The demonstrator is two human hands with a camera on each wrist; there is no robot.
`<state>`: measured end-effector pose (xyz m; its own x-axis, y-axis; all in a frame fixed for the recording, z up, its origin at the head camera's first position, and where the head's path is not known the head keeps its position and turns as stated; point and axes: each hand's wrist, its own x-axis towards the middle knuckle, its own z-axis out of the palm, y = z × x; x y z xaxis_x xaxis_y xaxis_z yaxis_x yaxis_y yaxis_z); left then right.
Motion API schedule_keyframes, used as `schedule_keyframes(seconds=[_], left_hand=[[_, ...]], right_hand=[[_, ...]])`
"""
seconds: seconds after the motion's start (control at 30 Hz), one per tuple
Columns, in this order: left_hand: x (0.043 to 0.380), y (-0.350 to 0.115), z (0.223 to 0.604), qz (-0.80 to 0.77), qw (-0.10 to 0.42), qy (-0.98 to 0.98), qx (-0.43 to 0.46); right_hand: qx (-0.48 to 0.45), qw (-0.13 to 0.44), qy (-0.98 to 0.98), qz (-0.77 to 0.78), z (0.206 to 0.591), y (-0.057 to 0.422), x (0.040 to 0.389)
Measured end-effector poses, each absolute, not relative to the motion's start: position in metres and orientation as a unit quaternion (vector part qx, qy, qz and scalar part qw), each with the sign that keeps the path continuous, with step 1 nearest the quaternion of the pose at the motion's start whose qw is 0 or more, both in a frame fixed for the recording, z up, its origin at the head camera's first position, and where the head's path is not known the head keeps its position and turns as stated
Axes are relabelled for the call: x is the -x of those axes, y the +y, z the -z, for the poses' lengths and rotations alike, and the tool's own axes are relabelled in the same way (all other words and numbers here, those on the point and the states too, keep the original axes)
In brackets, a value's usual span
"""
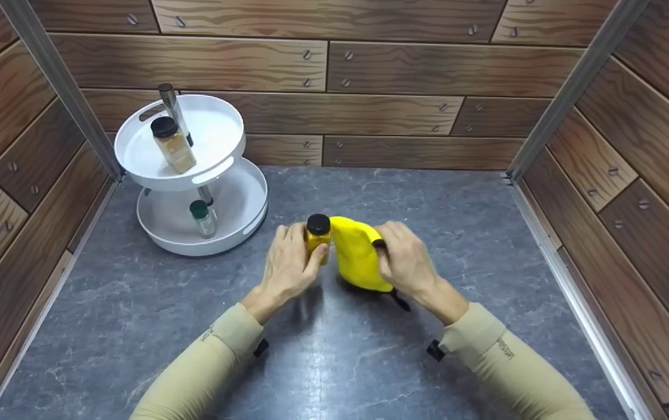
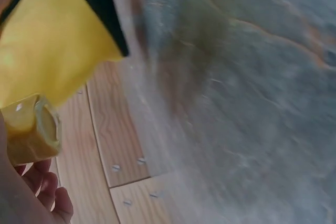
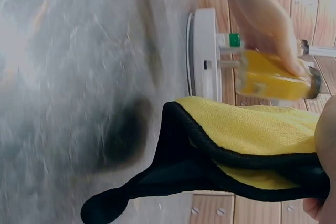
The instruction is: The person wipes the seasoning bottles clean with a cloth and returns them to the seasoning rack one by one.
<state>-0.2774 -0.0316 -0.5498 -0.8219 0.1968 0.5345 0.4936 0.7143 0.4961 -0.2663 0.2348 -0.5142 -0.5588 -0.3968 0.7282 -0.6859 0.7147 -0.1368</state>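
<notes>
My left hand (image 1: 291,259) grips a small spice jar (image 1: 318,233) with a black cap and yellow contents, holding it upright above the table. In the left wrist view the clear base of the jar (image 2: 50,129) shows. A yellow cloth (image 1: 358,256) with black edging hangs folded from my right hand (image 1: 407,256), close beside the jar. The right wrist view shows the black trim of the cloth (image 3: 252,129) and a dark loop dangling toward the table. Part of the right hand is cut off there.
A white two-tier round stand (image 1: 200,245) stands at the back left. Its upper tier carries a black-capped jar (image 1: 174,146) and a slim dark-capped tube (image 1: 172,108). On the lower tier is a green-capped jar (image 1: 203,219). Wood-patterned walls (image 1: 399,64) enclose the grey table (image 1: 136,326).
</notes>
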Motion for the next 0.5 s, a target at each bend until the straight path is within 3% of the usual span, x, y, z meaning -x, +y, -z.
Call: schedule_keyframes(seconds=[0.5], left_hand=[[0.281, -0.049, 0.572, 0.294, 0.152, -0.929, 0.163]], right_hand=[[-0.283, 0.366, -0.866, -0.19, 0.507, 0.272, 0.274]])
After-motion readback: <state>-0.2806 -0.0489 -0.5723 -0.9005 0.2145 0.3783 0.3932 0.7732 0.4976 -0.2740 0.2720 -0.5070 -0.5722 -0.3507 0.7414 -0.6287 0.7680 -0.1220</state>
